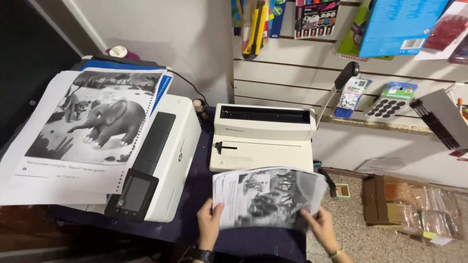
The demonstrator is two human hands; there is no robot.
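Both hands carry a loose stack of printed sheets [269,197] just in front of the comb-binding machine [263,139], above the dark counter [195,195].

Left to right: the left hand [209,221] is clamped on the stack's lower left edge, thumb on top of the paper and fingers hidden beneath. The right hand [319,225] is clamped on the lower right corner, fingers curled over the edge. A steady hold here likely calls for equal pressure at both sides, with all sheet edges squared flush, since the upper right corners fan apart. Any sheet that slips out of line would probably sit crooked against the punch slot [265,114].

The stack consists of white pages with greyscale illustrations; the top sheet shows a dark drawing, blurred in this view. The pages bow upward in the middle.

To the far left, a similar printed page with an elephant drawing [92,126] lies on the white printer [170,156]. The binding machine's lever [345,78] stands raised to the right.
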